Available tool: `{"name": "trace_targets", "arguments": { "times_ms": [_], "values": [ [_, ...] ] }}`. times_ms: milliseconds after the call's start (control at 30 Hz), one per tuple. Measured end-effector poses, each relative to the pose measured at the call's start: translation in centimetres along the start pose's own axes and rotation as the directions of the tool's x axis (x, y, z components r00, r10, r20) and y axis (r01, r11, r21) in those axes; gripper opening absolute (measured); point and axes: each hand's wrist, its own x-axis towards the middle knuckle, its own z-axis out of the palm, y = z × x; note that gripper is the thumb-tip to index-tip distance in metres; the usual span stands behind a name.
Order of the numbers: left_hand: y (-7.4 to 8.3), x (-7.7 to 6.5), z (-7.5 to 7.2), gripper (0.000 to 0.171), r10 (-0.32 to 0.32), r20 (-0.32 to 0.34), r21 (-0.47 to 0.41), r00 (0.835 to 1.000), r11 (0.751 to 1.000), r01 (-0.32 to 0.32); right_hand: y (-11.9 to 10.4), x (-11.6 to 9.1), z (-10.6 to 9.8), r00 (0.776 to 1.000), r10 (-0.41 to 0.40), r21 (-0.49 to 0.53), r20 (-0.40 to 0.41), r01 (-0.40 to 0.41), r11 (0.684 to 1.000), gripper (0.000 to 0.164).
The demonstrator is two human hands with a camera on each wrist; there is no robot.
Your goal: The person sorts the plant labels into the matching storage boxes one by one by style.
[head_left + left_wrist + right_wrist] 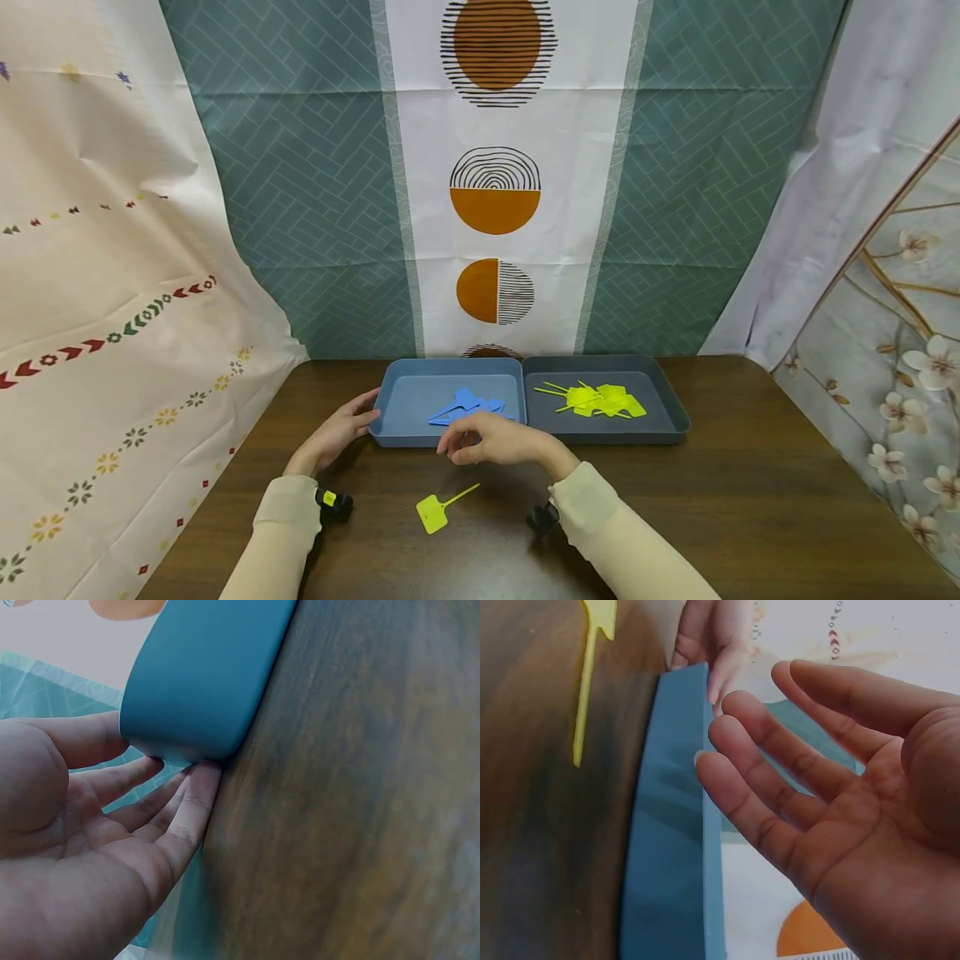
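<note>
My left hand [339,432] touches the left end of a blue tray [382,437] with extended fingers; the left wrist view shows the fingertips right at the tray's corner [199,690]. Over the tray's front rim hovers my right hand [491,439], its fingers loosely bent and nothing between them in the right wrist view. Several blue plant tags [467,402] lie in a pile inside the blue tray, partly behind the right hand. On the table in front of it lies one yellow plant tag [432,513], its thin stem pointing to the upper right.
A dark grey tray [667,429] stands against the blue tray's right side and holds a pile of several yellow plant tags [600,400]. Both trays sit near the back edge of the brown wooden table [750,500]. Patterned cloth [307,167] hangs behind and at both sides.
</note>
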Motion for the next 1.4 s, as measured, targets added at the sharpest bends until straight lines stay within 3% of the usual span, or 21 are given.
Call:
{"name": "trace_targets", "arguments": {
  "times_ms": [233, 600, 933, 1167, 1400],
  "values": [
    [0.0, 0.1, 0.1, 0.062, -0.012, -0.002, 0.009, 1.0, 1.0, 0.012, 0.6, 0.2, 1.6, 0.994, 0.008, -0.002, 0.105, -0.008, 1.0, 0.027],
    [0.2, 0.0, 0.0, 0.062, -0.008, 0.005, 0.017, 1.0, 1.0, 0.008, 0.3, 0.7, 2.9, 0.993, 0.027, -0.208, 0.117, -0.002, 0.978, 0.033],
    [0.0, 0.1, 0.1, 0.062, -0.029, -0.013, 0.016, 1.0, 0.999, 0.029, 0.2, 1.2, 4.1, 0.995, 0.024, -0.308, 0.099, 0.008, 0.951, 0.034],
    [0.0, 0.1, 0.0, 0.062, -0.033, -0.015, 0.016, 0.999, 0.999, 0.034, 0.1, 1.3, 5.0, 0.997, 0.024, -0.408, 0.068, 0.006, 0.913, 0.036],
    [-0.2, 0.2, 0.0, 0.061, -0.022, -0.019, 0.01, 1.0, 1.0, 0.022, 0.2, 1.3, 5.7, 0.996, 0.018, -0.443, 0.09, 0.024, 0.896, 0.04]
  ]
}}
